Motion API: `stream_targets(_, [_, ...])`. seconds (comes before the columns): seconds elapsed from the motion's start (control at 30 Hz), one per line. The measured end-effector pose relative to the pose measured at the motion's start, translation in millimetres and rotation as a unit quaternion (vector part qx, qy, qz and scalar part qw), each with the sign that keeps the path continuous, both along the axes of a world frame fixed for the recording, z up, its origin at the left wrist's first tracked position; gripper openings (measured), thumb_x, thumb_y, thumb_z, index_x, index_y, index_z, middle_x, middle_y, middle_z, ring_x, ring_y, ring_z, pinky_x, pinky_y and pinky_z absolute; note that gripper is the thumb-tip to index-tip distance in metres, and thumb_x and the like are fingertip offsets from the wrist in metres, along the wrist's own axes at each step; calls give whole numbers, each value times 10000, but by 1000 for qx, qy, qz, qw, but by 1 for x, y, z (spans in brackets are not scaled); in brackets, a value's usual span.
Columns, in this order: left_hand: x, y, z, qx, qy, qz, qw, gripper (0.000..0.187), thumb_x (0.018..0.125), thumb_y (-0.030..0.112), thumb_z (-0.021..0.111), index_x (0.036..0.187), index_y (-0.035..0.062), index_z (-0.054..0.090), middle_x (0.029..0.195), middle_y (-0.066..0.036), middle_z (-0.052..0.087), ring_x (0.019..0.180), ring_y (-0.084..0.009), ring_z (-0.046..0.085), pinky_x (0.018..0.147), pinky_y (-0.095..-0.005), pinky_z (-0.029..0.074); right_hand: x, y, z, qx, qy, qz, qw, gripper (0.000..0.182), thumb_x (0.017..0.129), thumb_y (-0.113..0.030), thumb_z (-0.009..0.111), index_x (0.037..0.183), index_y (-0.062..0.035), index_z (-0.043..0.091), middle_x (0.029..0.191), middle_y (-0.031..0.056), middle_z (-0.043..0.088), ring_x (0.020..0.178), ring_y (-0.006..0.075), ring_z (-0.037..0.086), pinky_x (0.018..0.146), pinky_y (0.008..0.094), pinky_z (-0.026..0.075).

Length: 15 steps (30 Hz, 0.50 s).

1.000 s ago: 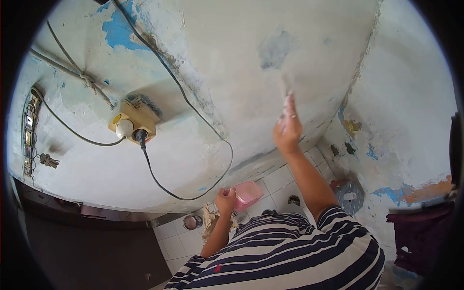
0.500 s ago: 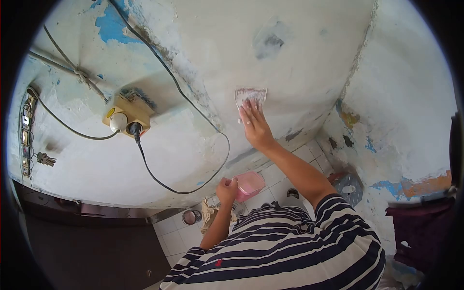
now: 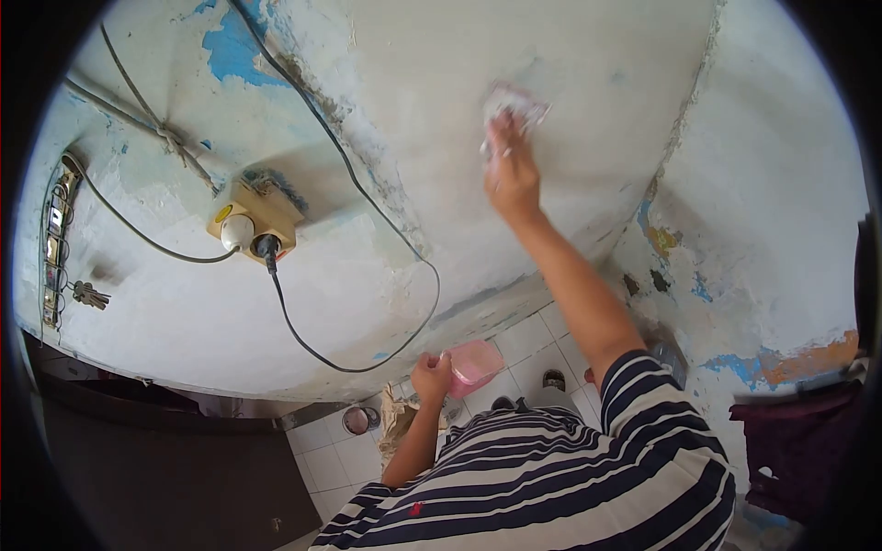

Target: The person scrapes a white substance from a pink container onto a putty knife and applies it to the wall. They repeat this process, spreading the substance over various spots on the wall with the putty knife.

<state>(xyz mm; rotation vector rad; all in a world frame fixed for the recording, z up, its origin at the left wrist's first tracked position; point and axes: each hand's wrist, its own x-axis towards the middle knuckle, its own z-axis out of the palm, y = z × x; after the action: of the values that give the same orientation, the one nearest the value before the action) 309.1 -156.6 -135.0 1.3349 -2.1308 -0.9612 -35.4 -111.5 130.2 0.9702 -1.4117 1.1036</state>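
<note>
My right hand (image 3: 513,179) is raised against the pale, patchy wall (image 3: 597,165), its fingers pressed on a flat putty scraper (image 3: 519,101) smeared with white and pinkish paste. Motion blurs the scraper, which lies over the area of a grey patch. Lower down, my left hand (image 3: 430,378) grips the near-left rim of a pink plastic container (image 3: 476,365) at waist height. Some pale material shows inside the container, but its amount cannot be made out.
A yellowish socket box (image 3: 253,216) with two plugs and a looping black cable (image 3: 354,170) is on the left wall. Keys (image 3: 90,295) hang farther left. On the tiled floor are a small can (image 3: 356,421) and brown paper (image 3: 397,418). Dark purple cloth (image 3: 799,441) hangs at right.
My right hand has moved the scraper up and slightly right along the wall, onto the grey patch. My left hand still holds the pink container in nearly the same place.
</note>
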Motion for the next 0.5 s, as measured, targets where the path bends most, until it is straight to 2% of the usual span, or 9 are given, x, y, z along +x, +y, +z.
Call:
stream_targets(0.03, [0, -2, -1, 1, 0, 1, 1000, 357, 798, 371, 790, 793, 26, 701, 734, -171, 715, 701, -355, 713, 674, -439, 545, 14, -6, -16, 12, -9, 19, 1000, 379, 907, 41, 611, 1285, 15, 625, 1372, 243, 607, 1323, 485, 545, 1105, 604, 440])
stream_targets(0.1, [6, 0, -5, -1, -24, -13, 1000, 359, 795, 372, 793, 794, 25, 703, 739, -171, 719, 702, -356, 715, 676, -440, 547, 43, -12, -49, 73, 11, 44, 996, 437, 893, 24, 656, 1326, 7, 598, 1359, 238, 612, 1307, 487, 555, 1101, 621, 432])
stream_targets(0.13, [8, 4, -3, 2, -29, -14, 999, 359, 795, 372, 793, 794, 25, 703, 739, -171, 719, 702, -356, 715, 676, -440, 547, 58, -8, -66, 77, 6, 43, 996, 437, 893, 24, 656, 1326, 7, 598, 1359, 238, 612, 1307, 487, 555, 1101, 621, 432])
stream_targets(0.2, [2, 5, 3, 7, -41, -12, 999, 354, 795, 367, 797, 793, 25, 704, 736, -168, 720, 700, -355, 716, 675, -441, 550, 80, -1, -86, 160, 2, 59, 985, 461, 891, 27, 650, 1346, 9, 580, 1362, 242, 614, 1289, 470, 575, 1102, 616, 431])
stream_targets(0.27, [-1, 6, 3, -1, -29, -10, 1000, 355, 795, 368, 798, 792, 25, 705, 730, -168, 717, 696, -354, 716, 671, -441, 550, 89, 17, -87, 132, -37, 83, 987, 464, 887, 40, 632, 1348, 19, 580, 1362, 245, 616, 1287, 462, 581, 1110, 597, 435])
stream_targets(0.37, [1, 8, 5, -8, -6, -9, 1000, 359, 798, 372, 797, 790, 25, 704, 718, -170, 712, 685, -351, 714, 662, -437, 547, 88, 59, -54, 43, -106, 131, 985, 541, 877, 102, 515, 1417, 86, 530, 1431, 273, 577, 1345, 423, 558, 1130, 488, 447])
stream_targets(0.4, [0, 9, 7, -8, 4, -10, 1000, 362, 799, 375, 796, 789, 25, 703, 713, -172, 709, 678, -348, 712, 657, -434, 545, 73, 66, -39, 10, -83, 103, 991, 533, 893, 75, 489, 1425, 109, 507, 1444, 302, 553, 1362, 429, 537, 1133, 461, 445])
stream_targets(0.43, [0, 10, 9, -7, 4, -9, 1000, 362, 799, 375, 796, 789, 25, 703, 713, -172, 709, 678, -348, 712, 657, -434, 545, 56, 70, -19, -17, -65, 49, 997, 495, 922, 53, 491, 1411, 127, 509, 1426, 326, 555, 1351, 448, 541, 1129, 480, 447])
stream_targets(0.5, [3, 9, 11, -2, -4, -5, 1000, 356, 799, 365, 798, 789, 23, 702, 711, -173, 708, 664, -342, 707, 652, -427, 542, 15, 73, 24, -56, 4, -42, 998, 494, 913, 54, 521, 1404, 105, 528, 1432, 305, 558, 1366, 458, 521, 1141, 497, 430])
